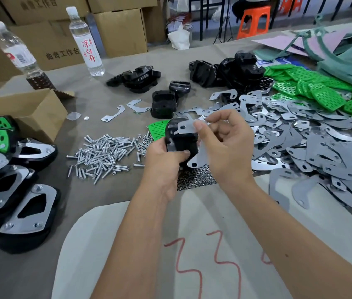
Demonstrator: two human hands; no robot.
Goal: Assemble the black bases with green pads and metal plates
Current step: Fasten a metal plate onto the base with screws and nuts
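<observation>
My left hand [164, 160] grips a black base [180, 140] above the middle of the table, thumb across its lower edge. My right hand [224, 139] pinches a bent metal plate [189, 127] against the top of that base; the plate's lower leg [199, 159] hangs down beside it. A green pad [156, 129] lies flat on the table just behind the base. Loose black bases [229, 71] are piled at the back, green pads [313, 83] at the right rear, and metal plates [321, 145] cover the right side.
Screws [104, 154] are heaped left of my hands, nuts [194, 176] beneath them. Finished assemblies [19, 190] are stacked at the left edge beside an open cardboard box [26, 108]. Two water bottles [86, 39] stand at the back left. A white sheet [192, 244] lies near me.
</observation>
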